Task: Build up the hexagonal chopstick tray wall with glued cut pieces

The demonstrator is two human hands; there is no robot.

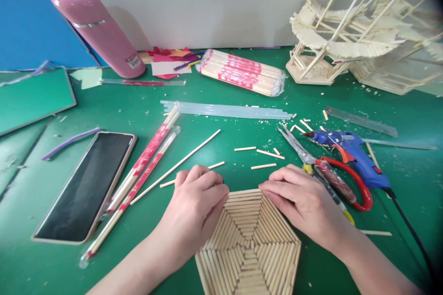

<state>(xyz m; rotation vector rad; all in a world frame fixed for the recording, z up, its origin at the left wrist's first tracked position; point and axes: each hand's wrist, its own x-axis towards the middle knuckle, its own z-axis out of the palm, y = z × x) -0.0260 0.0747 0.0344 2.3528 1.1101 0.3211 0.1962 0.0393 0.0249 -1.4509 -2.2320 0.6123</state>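
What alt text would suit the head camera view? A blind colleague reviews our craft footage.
Two bare hands, left hand and right hand, press on the far edge of a hexagonal panel of wooden sticks on a green table. Red-handled scissors and a blue glue gun lie to the right, a smartphone to the left.

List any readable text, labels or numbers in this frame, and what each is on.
None can be read.
Pink bottle: small red label near its base, too blurred.
Wrapped chopstick pack: red print on the wrapper, illegible.
Sleeved chopsticks: red print, illegible.
Clear ruler: no markings can be made out.
Phone: screen dark.
Glue gun: no marking visible.
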